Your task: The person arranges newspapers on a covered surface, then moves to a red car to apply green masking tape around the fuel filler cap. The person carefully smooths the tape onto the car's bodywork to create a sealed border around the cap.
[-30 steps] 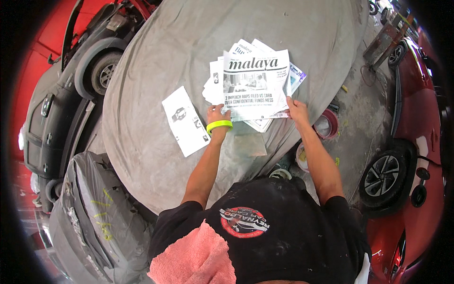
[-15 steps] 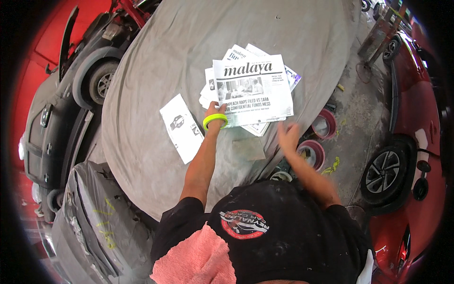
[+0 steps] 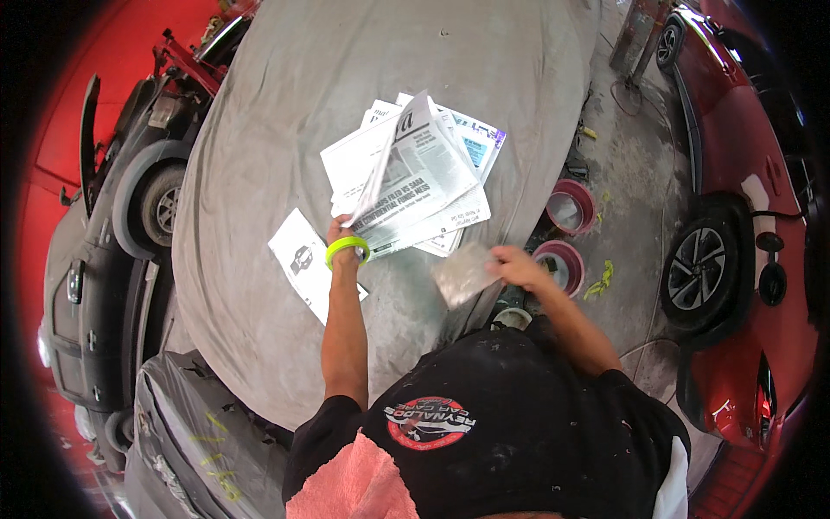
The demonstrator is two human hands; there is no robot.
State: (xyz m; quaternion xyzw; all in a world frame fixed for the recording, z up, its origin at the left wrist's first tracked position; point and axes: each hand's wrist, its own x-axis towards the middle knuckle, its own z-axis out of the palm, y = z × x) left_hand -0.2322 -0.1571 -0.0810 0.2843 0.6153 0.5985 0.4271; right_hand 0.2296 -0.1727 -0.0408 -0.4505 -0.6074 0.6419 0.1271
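Observation:
My left hand (image 3: 341,230) grips the lower left edge of a newspaper (image 3: 432,173), whose front page is lifted and folding over. More newspapers (image 3: 474,138) lie fanned out beneath it. Around my left wrist sits a bright yellow-green ring (image 3: 348,250), perhaps a tape roll. In my right hand (image 3: 519,266) is a thin, greyish square sheet (image 3: 463,274), pinched by its right edge and a little blurred; its material is unclear. A white printed paper (image 3: 304,264) lies left of my left hand, on the grey cloth cover (image 3: 380,346).
The cover drapes over a large rounded shape. To its right on the concrete stand pink buckets (image 3: 571,206) and a smaller pale container (image 3: 512,318). A dark vehicle (image 3: 95,285) is at the left, a red car (image 3: 743,130) at the right. A pink towel (image 3: 354,484) hangs on my shirt.
My right hand has picked up the square sheet from the cover. My left hand has pulled the top newspaper's left side up, folding its page over. The view has shifted slightly.

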